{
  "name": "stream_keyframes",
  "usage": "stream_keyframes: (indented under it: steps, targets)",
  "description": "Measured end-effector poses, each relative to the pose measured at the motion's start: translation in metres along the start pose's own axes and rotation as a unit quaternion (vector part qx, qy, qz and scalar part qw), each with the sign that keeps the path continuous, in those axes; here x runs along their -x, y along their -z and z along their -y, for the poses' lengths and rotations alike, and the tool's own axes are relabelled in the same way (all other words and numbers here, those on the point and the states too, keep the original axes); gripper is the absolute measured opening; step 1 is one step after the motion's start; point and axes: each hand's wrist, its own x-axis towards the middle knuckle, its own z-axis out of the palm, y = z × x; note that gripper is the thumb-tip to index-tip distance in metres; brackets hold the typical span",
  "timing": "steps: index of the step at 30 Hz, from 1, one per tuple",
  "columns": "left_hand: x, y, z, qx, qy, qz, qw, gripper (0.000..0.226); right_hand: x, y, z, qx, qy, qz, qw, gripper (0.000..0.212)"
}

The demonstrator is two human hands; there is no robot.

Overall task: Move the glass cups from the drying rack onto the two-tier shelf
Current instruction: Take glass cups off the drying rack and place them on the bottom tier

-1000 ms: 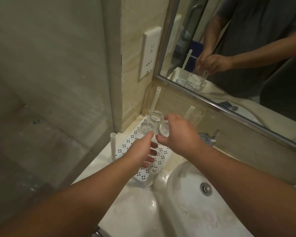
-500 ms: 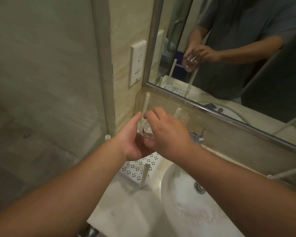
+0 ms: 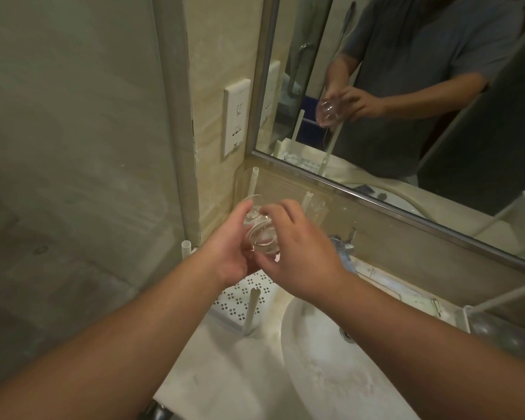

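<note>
both grips [image 3: 297, 256] [image 3: 229, 253] clasp tilted glass cup [image 3: 262, 234] | above drying rack [image 3: 240, 301] edge

Both hands, left [image 3: 225, 253] and right [image 3: 300, 256], grip a tilted glass cup [image 3: 262, 234] above the drying rack [image 3: 240, 301].

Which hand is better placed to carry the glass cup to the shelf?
Probably the right hand: it holds the glass cup and is on the side nearer the shelf at right. The left hand holds it too.

Glass cup [image 3: 262, 234]: clear, colourless, between the fingers of both hands. Drying rack [image 3: 240, 300], below the fingers: white, patterned with grouped small square perforations; posts white. Sink [image 3: 322, 374]: white. Reflected shirt [image 3: 422, 40]: grey.
</note>
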Motion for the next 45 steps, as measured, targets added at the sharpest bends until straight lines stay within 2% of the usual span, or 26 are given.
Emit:
stream_keyframes:
  steps: [3, 7, 11, 15, 18, 24, 27, 33, 37, 43, 45]
  targets:
    - [0.002, -0.003, 0.000, -0.041, -0.068, -0.045, 0.996, 0.045, 0.006, -0.004, -0.004, -0.067, -0.073, 0.006, 0.995, 0.073]
    - [0.005, -0.007, 0.003, -0.080, -0.126, -0.055, 0.987, 0.036, 0.012, -0.008, -0.004, -0.200, -0.155, 0.034, 0.967, 0.085]
    - [0.005, -0.010, 0.009, -0.093, -0.183, -0.069, 0.976, 0.049, 0.010, -0.005, -0.001, -0.288, -0.219, 0.038, 0.932, 0.084]
    - [0.010, -0.015, 0.019, -0.178, -0.277, -0.101, 0.939, 0.077, 0.007, 0.000, 0.002, -0.390, -0.289, 0.029, 0.874, 0.075]
    - [0.013, -0.018, 0.026, -0.232, -0.323, -0.113, 0.911, 0.076, 0.007, 0.003, 0.004, -0.455, -0.323, 0.014, 0.830, 0.064]
    - [0.021, -0.022, 0.035, -0.307, -0.355, -0.125, 0.874, 0.080, 0.017, 0.012, -0.007, -0.522, -0.362, 0.025, 0.772, 0.065]
    - [0.025, -0.028, 0.043, -0.356, -0.364, -0.127, 0.851, 0.084, 0.028, 0.019, -0.013, -0.530, -0.375, 0.019, 0.761, 0.062]
    - [0.024, -0.048, 0.065, -0.419, -0.385, -0.117, 0.814, 0.074, 0.057, 0.031, -0.029, -0.556, -0.409, 0.007, 0.724, 0.060]
    - [0.022, -0.067, 0.085, -0.453, -0.383, -0.085, 0.801, 0.071, 0.081, 0.043, -0.045, -0.587, -0.432, -0.010, 0.685, 0.057]
    - [0.017, -0.102, 0.120, -0.474, -0.375, -0.026, 0.796, 0.069, 0.128, 0.061, -0.076, -0.618, -0.445, -0.047, 0.647, 0.048]
    - [0.013, -0.116, 0.133, -0.483, -0.367, -0.005, 0.795, 0.071, 0.147, 0.066, -0.089, -0.619, -0.445, -0.059, 0.645, 0.047]
